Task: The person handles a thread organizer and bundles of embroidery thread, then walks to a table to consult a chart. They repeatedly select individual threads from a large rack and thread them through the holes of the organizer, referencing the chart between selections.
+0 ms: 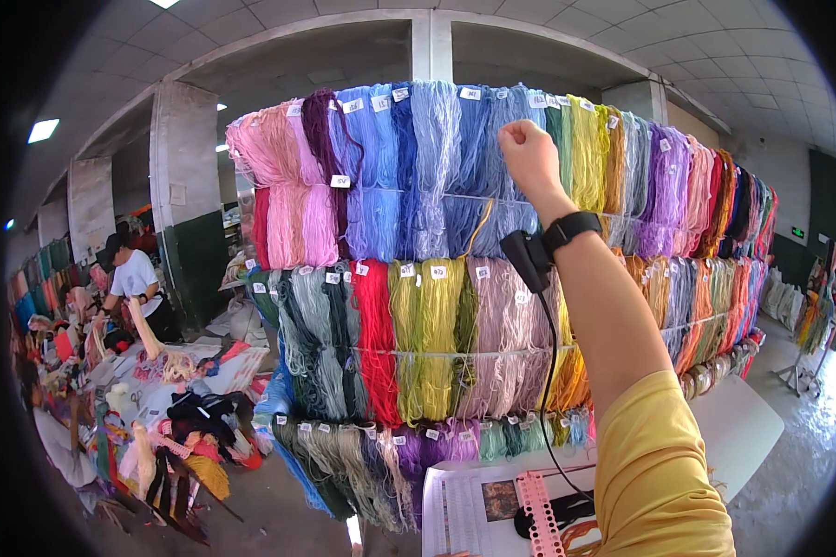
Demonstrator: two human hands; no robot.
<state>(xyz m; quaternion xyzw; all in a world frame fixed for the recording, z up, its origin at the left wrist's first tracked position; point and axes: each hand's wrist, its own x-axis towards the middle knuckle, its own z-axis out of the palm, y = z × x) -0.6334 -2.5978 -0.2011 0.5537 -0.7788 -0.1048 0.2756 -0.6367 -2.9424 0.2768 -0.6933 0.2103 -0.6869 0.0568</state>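
Note:
My right hand [529,156] is raised in front of the top row of the rack, its fingers pinched together; what they hold, if anything, is too small to make out. Behind it hang blue thread skeins [481,158], with green and yellow skeins [585,153] just to the right. A black strap with a small black device [528,260] is round my right wrist, and a cable runs down from it. Only a sliver of what looks like my left hand [455,554] shows at the lower edge, its fingers mostly hidden.
Below, a white table [752,418] bears a printed sheet [460,511], a pink card with holes [539,515] and dark thread [571,509]. A person [137,283] works at far left beside heaped yarn [195,418]. A wheeled rack [803,357] stands at right.

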